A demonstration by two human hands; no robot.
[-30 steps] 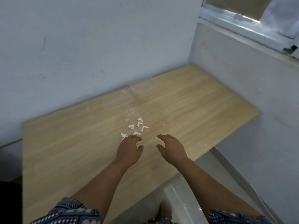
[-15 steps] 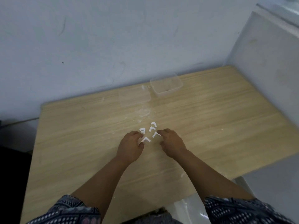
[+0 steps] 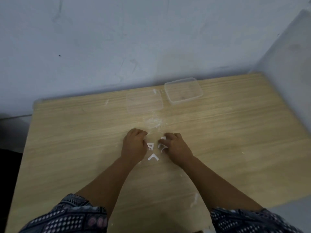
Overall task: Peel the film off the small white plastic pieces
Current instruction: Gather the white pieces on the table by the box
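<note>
Several small white plastic pieces lie in the middle of the wooden table (image 3: 67, 140). A chevron-shaped piece (image 3: 153, 157) lies free between my wrists. Another piece (image 3: 150, 146) sits right beside the thumb of my left hand (image 3: 134, 146), which rests knuckles up with curled fingers; its fingertips are hidden. My right hand (image 3: 175, 147) is curled over two more white pieces (image 3: 161, 146), pinching one between thumb and fingers.
A clear plastic container (image 3: 185, 102) stands at the back of the table, with its flat clear lid (image 3: 144, 103) to its left. A faint pile of clear film scraps (image 3: 153, 122) lies just beyond my hands. Walls close in behind and on the right.
Both hands have moved forward onto the cluster of pieces and closed in on them. The camera has swung left and tilted down, so the table now sits square in view.
</note>
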